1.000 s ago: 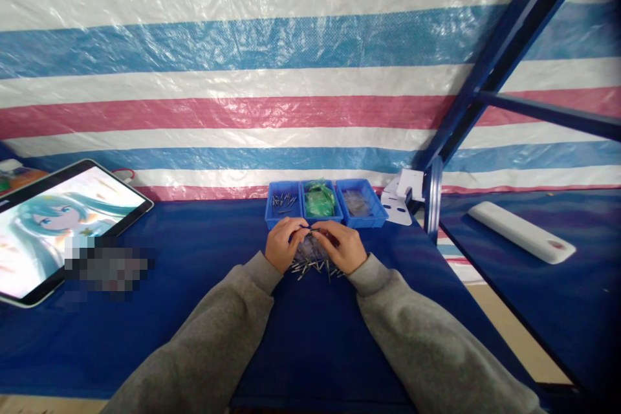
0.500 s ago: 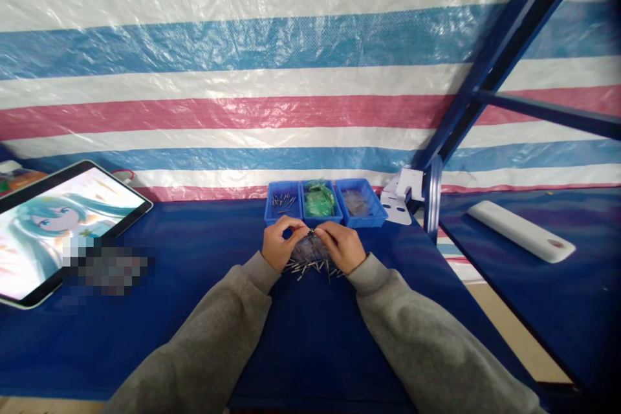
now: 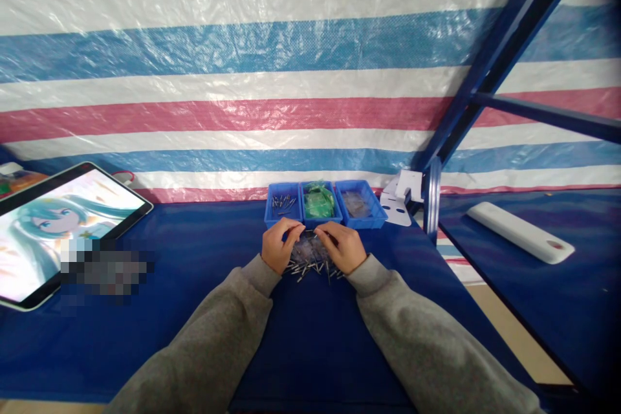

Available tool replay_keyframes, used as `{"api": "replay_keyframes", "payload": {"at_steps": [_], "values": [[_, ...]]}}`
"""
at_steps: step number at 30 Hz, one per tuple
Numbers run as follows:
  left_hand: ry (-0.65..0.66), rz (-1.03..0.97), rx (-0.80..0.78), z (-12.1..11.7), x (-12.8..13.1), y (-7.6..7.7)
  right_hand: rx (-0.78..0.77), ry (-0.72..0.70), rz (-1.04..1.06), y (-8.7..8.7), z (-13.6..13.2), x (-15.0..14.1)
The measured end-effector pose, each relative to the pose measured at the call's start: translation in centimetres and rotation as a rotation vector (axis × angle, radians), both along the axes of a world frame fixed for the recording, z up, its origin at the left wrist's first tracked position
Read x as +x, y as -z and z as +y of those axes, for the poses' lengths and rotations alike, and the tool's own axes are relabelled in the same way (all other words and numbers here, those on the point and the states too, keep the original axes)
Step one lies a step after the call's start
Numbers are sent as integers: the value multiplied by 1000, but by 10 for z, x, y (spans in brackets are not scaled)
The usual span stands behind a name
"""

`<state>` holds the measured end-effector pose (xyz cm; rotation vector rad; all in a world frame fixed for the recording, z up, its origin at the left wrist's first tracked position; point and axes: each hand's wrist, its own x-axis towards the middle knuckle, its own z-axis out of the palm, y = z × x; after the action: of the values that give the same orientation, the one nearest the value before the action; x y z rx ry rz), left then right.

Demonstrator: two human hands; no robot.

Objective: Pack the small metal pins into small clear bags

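My left hand is closed in a pinch, thumb against forefinger, above a loose pile. Opposite it, my right hand pinches as well, and a small gap separates the two sets of fingertips. Whatever sits in either pinch is too small to make out. Below and between the hands lie clear plastic bags and several slim metal pen-like pieces, partly hidden by the fingers. Just beyond are three blue bins: the left bin holds more slim metal pieces, the middle one a green plastic bag, the right one clear bags.
A large tablet lies at the left on the blue table, beside a pixelated patch. White cut card stands right of the bins, near a blue metal post. A long white object rests on the right-hand surface.
My fingertips, which met at a small dark piece, are now slightly apart. The bins and the pile stay in place.
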<state>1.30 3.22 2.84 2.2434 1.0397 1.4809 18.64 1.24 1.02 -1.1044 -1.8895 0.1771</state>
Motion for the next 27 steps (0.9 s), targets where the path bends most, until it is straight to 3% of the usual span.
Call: {"api": "replay_keyframes", "payload": {"at_steps": [4,10,16,20,27], "values": [[-48,19,196,5,-4,-15,1,0,-10,0,0,0],[-57,17,379,33,-12,-33,0,7,-22,2,1,0],[-229,427,251,34,-6,-27,-2,9,-35,2,1,0],[-188,597,174,15,0,-16,-4,10,-42,2,2,0],[-195,939,-170,3,9,-3,-1,9,-47,3,2,0]]}}
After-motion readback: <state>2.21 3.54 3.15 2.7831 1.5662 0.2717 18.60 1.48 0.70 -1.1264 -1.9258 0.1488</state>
